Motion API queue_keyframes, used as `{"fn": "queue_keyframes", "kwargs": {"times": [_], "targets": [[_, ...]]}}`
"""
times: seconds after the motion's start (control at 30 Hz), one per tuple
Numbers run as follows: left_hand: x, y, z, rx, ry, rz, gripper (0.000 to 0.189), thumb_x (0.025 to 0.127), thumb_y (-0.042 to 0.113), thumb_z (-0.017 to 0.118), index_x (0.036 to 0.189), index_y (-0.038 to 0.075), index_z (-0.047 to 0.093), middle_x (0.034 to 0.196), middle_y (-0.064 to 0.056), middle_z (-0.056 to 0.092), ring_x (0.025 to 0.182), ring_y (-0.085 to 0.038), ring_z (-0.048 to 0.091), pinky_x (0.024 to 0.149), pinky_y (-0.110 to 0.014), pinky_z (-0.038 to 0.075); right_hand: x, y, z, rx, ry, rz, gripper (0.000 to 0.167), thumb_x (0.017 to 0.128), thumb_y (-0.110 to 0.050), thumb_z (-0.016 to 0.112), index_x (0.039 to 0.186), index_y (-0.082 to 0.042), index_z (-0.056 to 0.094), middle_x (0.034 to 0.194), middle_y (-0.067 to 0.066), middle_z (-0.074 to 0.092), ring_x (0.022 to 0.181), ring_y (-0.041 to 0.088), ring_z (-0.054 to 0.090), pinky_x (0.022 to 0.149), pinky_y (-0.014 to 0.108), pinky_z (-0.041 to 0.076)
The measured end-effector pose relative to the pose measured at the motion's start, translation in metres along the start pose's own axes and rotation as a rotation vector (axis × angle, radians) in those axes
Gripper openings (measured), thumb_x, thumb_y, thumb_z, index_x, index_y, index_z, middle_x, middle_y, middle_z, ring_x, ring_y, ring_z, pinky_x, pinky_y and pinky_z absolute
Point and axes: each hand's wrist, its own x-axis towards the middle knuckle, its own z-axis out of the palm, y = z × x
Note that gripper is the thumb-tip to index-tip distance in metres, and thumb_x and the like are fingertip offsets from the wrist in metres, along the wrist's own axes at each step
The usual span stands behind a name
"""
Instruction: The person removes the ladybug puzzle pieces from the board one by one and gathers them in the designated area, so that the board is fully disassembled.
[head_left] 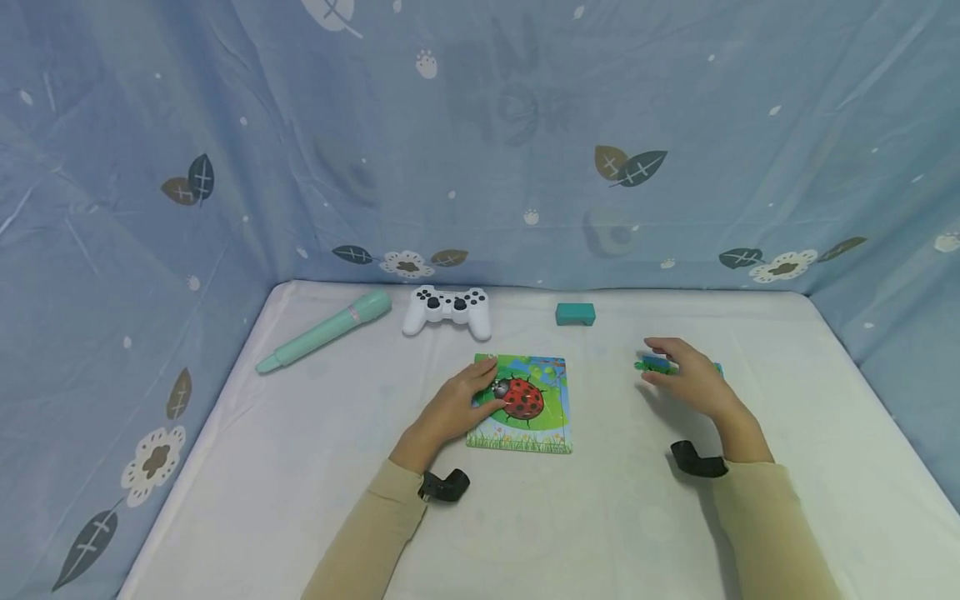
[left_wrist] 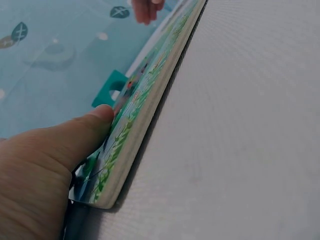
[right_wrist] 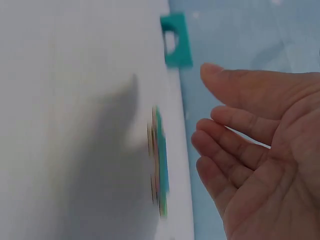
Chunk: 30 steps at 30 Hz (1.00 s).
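Note:
A square ladybug picture puzzle (head_left: 528, 408) with a pale wooden edge lies on the white table. My left hand (head_left: 457, 406) rests on its left side, fingers near the far left corner and thumb (left_wrist: 97, 120) on the picture. The left wrist view hides the other left fingers. To the right, my right hand (head_left: 690, 377) is held over a small flat green-and-blue piece (head_left: 655, 364), which it partly covers. In the right wrist view this piece (right_wrist: 161, 165) lies apart from the gently bent fingers, and nothing is in that hand.
Behind the puzzle are a white game controller (head_left: 447, 312) and a teal block (head_left: 575, 313) with an arched cutout. A mint-green, thick pen-shaped object (head_left: 326, 331) lies at the back left. Blue patterned cloth (head_left: 480, 167) hangs along the back and sides.

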Motion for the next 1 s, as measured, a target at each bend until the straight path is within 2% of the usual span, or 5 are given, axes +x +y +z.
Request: {"fn": "queue_keyframes", "kwargs": {"times": [0.17, 0.47, 0.7, 0.87, 1.0], "targets": [[0.001, -0.001, 0.0, -0.005, 0.004, -0.006, 0.065, 0.089, 0.039, 0.064, 0.14, 0.002, 0.045, 0.151, -0.011, 0.037, 0.141, -0.026, 0.032, 0.114, -0.04, 0.033, 0.012, -0.02, 0.021, 0.067, -0.014, -0.062, 0.057, 0.091, -0.02, 0.064, 0.139, 0.003, 0.041, 0.139, 0.026, 0.044, 0.124, 0.048, 0.042, 0.102, 0.06, 0.039], [0.001, -0.004, -0.002, -0.013, 0.073, -0.06, 0.066, 0.088, 0.037, 0.067, 0.138, 0.0, 0.046, 0.147, -0.012, 0.042, 0.139, -0.026, 0.035, 0.115, -0.039, 0.032, 0.036, -0.065, 0.067, 0.212, -0.073, -0.181, 0.055, 0.089, -0.016, 0.067, 0.136, 0.003, 0.046, 0.137, 0.021, 0.05, 0.125, 0.039, 0.047, 0.107, 0.052, 0.04], [-0.001, -0.01, -0.001, -0.013, 0.098, -0.069, 0.065, 0.087, 0.037, 0.067, 0.138, 0.002, 0.047, 0.147, -0.011, 0.043, 0.138, -0.026, 0.037, 0.115, -0.038, 0.032, 0.049, -0.091, 0.094, 0.331, -0.123, -0.222, 0.053, 0.089, -0.014, 0.066, 0.136, 0.002, 0.046, 0.137, 0.021, 0.05, 0.127, 0.036, 0.048, 0.107, 0.052, 0.04], [-0.002, -0.012, -0.004, -0.018, 0.114, -0.077, 0.064, 0.087, 0.035, 0.069, 0.138, 0.001, 0.048, 0.146, -0.012, 0.044, 0.137, -0.026, 0.038, 0.115, -0.038, 0.032, 0.054, -0.108, 0.107, 0.349, -0.145, -0.209, 0.053, 0.089, -0.015, 0.067, 0.135, 0.001, 0.048, 0.136, 0.019, 0.052, 0.127, 0.035, 0.049, 0.108, 0.05, 0.04], [-0.002, -0.012, -0.005, -0.022, 0.107, -0.068, 0.064, 0.087, 0.034, 0.068, 0.137, 0.0, 0.047, 0.146, -0.013, 0.044, 0.137, -0.027, 0.038, 0.115, -0.038, 0.033, 0.054, -0.114, 0.116, 0.289, -0.163, -0.202, 0.049, 0.09, -0.017, 0.066, 0.132, 0.002, 0.051, 0.131, 0.019, 0.055, 0.121, 0.034, 0.053, 0.102, 0.048, 0.046]]}}
